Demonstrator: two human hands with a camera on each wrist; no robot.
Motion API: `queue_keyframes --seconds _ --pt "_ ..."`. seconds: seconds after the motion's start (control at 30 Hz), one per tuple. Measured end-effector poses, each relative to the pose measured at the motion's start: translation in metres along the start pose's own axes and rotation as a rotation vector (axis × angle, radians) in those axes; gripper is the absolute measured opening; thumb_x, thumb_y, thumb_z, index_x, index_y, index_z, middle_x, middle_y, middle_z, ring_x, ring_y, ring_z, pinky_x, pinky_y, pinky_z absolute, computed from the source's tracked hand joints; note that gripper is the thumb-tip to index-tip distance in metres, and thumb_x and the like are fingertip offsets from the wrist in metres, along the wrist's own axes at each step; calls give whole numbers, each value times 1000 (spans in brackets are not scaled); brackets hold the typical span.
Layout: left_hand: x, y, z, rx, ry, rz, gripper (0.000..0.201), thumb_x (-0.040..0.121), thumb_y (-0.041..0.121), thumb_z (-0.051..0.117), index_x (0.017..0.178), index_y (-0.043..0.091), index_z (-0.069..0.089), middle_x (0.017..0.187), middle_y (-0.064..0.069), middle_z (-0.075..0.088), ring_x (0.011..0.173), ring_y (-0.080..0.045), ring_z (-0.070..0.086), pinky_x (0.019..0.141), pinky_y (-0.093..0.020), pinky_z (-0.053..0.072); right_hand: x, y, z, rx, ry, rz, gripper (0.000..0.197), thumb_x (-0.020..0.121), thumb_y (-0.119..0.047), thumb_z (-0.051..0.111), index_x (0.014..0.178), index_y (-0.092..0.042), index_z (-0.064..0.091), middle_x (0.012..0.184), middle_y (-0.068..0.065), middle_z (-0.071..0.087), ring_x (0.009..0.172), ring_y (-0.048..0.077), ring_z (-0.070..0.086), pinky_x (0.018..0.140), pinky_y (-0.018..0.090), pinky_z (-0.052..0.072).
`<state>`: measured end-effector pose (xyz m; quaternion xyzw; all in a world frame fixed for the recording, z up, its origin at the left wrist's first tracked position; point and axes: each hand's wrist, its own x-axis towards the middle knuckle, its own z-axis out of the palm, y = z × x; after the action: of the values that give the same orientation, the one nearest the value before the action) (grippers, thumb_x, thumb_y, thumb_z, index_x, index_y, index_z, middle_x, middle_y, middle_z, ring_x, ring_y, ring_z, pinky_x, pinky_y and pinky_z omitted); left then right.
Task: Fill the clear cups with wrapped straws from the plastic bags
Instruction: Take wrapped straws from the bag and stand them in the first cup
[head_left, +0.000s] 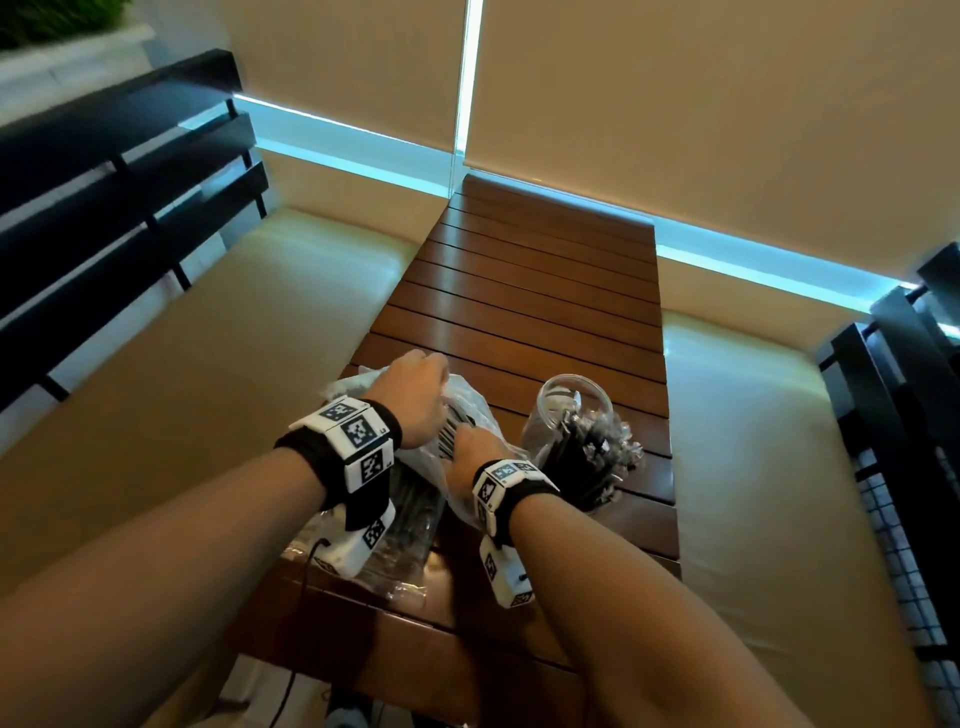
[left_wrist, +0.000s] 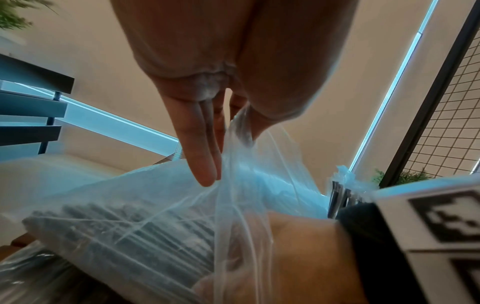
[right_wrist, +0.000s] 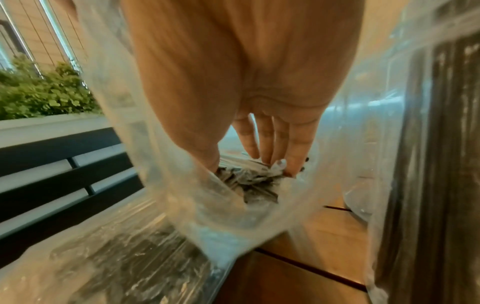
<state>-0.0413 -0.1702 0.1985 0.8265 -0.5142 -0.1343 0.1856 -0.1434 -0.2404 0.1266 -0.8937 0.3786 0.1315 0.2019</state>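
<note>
One clear plastic cup (head_left: 571, 410) at slatted wooden bench's (head_left: 530, 291) right edge holds straws. Left hand (head_left: 415, 395) pinches thin plastic bag (left_wrist: 155, 205) open; right hand (right_wrist: 259, 131) inside, closing on wrapped dark straws (right_wrist: 249, 181). Next: lift bundle out.

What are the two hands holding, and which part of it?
The left hand pinches the plastic bag by its top edge. The right hand is inside the bag, its fingers gripping the ends of the wrapped straws.

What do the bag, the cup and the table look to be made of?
The bag: thin clear plastic film, glossy; it crinkles and shows the straws through. The cup: clear, likely rigid plastic, possibly glass. The table: brown slats, seemingly varnished wood; they reflect light.
</note>
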Motion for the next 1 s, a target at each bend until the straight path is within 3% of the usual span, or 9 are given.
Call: queue_keyframes --seconds 0.1,0.27,0.4,0.47,0.53,0.67,0.87,0.93,1.0 --pt "-1 -3 -3 -19 -4 16 19 87 9 58 91 21 44 97 0 44 89 -20 46 78 -30 39 5 -6 4 -10 -66 36 34 90 -27 63 118 -10 55 120 12 59 111 30 57 87 37 48" --pt "-3 -6 -6 -64 -7 22 19 85 7 58 92 20 47 97 -1 46 89 -21 47 79 -32 43 10 -15 4 -79 -78 -4 29 92 -20 61 117 -6 57 118 14 61 113 29 58 78 31 44" --pt "-1 -12 -9 -104 42 1 15 88 6 56 93 18 50 97 -1 50 89 -21 49 78 -30 42 9 -16 1 -75 -43 26 35 94 -28 53 121 -6 51 122 13 58 112 29 57 80 31 43" --pt "2 -16 -9 -111 75 -9 14 88 6 56 92 18 49 94 -2 51 87 -22 49 75 -30 41 8 -17 -4 -74 -54 64 46 88 -31 55 127 -8 44 129 12 51 118 32 51 93 42 46" --pt "8 -18 -9 -115 99 -20 14 89 7 56 92 17 47 93 -4 54 86 -24 52 73 -32 42 8 -18 -13 -104 -60 71 48 87 -31 56 128 -11 42 132 11 48 120 33 50 95 51 45" --pt "22 -16 -8 -145 132 -59 19 90 6 58 94 19 46 95 -6 57 86 -25 54 74 -33 45 4 -18 -36 -168 26 7 19 96 -25 49 111 -14 55 121 6 60 106 27 60 72 38 42" --pt "36 -10 -6 -210 93 -95 21 84 2 57 98 16 48 98 -7 59 86 -25 53 72 -29 38 -32 -14 -89 -333 19 -35 8 93 -22 53 90 -15 54 93 6 63 74 26 57 66 35 45" --pt "37 -8 -4 -224 61 -124 23 84 2 55 104 14 52 105 -9 61 91 -25 53 76 -30 40 -46 -6 -106 -347 19 -41 10 93 -23 52 88 -15 52 85 5 58 70 24 54 64 34 44" --pt "37 -4 -3 -220 29 -135 23 85 3 54 107 12 55 111 -12 62 99 -30 55 81 -32 42 -60 9 -119 -343 15 -31 14 96 -26 49 89 -14 54 88 5 60 71 23 55 65 33 45"
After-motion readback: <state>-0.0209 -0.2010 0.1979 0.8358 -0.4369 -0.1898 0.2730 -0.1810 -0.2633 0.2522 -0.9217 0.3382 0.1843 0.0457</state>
